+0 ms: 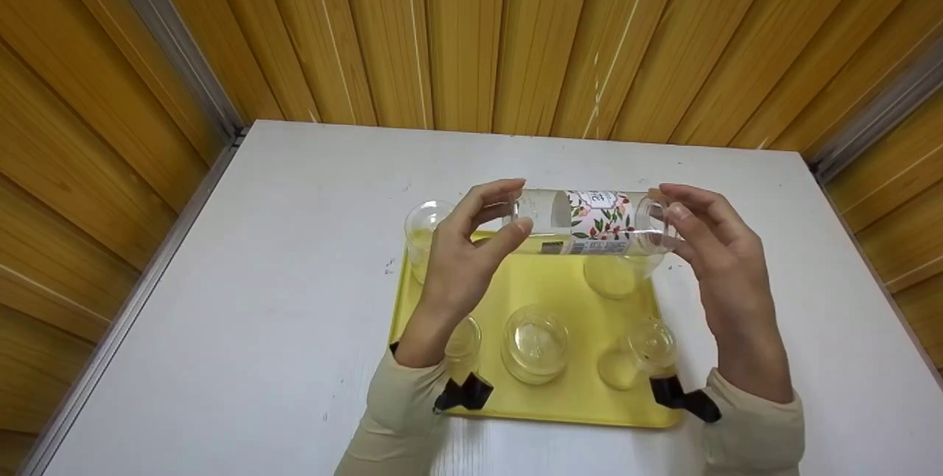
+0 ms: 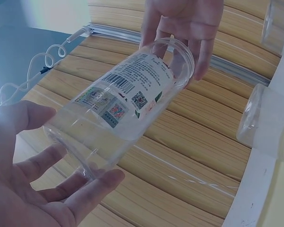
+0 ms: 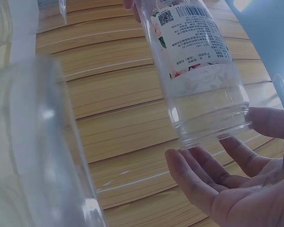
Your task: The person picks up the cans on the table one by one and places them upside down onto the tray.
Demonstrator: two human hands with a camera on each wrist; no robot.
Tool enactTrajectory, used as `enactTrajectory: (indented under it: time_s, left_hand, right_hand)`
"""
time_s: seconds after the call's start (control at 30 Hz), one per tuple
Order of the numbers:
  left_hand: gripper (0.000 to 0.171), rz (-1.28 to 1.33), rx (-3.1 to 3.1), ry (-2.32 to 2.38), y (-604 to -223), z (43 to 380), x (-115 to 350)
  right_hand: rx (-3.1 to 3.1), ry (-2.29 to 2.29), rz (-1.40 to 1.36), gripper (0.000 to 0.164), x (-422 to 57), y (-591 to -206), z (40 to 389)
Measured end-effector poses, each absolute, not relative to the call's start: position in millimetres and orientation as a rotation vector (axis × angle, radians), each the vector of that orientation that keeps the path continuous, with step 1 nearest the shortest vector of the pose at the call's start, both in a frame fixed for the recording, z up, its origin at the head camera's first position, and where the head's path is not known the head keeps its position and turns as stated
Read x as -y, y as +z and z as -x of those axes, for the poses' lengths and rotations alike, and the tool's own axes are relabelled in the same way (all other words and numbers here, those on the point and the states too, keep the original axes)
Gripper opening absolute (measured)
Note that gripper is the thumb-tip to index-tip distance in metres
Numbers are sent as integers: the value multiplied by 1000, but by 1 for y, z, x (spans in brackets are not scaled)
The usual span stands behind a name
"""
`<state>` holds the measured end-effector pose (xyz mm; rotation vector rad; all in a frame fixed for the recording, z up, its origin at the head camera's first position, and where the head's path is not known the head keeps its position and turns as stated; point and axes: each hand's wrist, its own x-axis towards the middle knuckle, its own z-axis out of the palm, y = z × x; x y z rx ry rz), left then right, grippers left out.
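A clear plastic jar with a floral label lies sideways in the air above the tray, held between both hands. My left hand grips its base end with thumb and fingers. At the open, threaded mouth, my right hand holds the rim between thumb and fingertips. The left wrist view shows the jar with a barcode and printed text on its label, and the left hand spread around the base. In the right wrist view the right hand cups the rim of the jar.
Below the hands, a yellow tray sits on a white table. Several clear jars stand on it, among them a middle one, a front right one and a back left one. Wood-patterned panels rise behind the table.
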<state>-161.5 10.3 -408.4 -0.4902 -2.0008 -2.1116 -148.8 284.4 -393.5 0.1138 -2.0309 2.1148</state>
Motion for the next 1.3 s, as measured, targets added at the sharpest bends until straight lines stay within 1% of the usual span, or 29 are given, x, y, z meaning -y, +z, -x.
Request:
enactTrajectory:
  time_s: [0.17, 0.5, 0.83, 1.0, 1.13, 1.3]
  left_hand:
    - [43, 469, 2008, -2091, -408, 162, -7]
    - [43, 434, 2012, -2077, -407, 163, 0]
    - [43, 432, 1983, -2010, -407, 163, 4]
    - [43, 413, 2002, -1963, -399, 155, 3]
    - [43, 408, 2018, -1932, -399, 157, 4]
    - [42, 404, 2028, -1883, -402, 159, 6]
  right_hand:
    - [1985, 2105, -131, 38, -295, -394, 150]
    - [2014, 2036, -89, 37, -307, -400, 152]
    - [2229, 1722, -23, 34, -320, -411, 152]
    - [2386, 1508, 16, 40, -328, -412, 147]
    - [2498, 1377, 62, 45, -335, -414, 146]
    - [2646, 1223, 29, 52, -345, -417, 145]
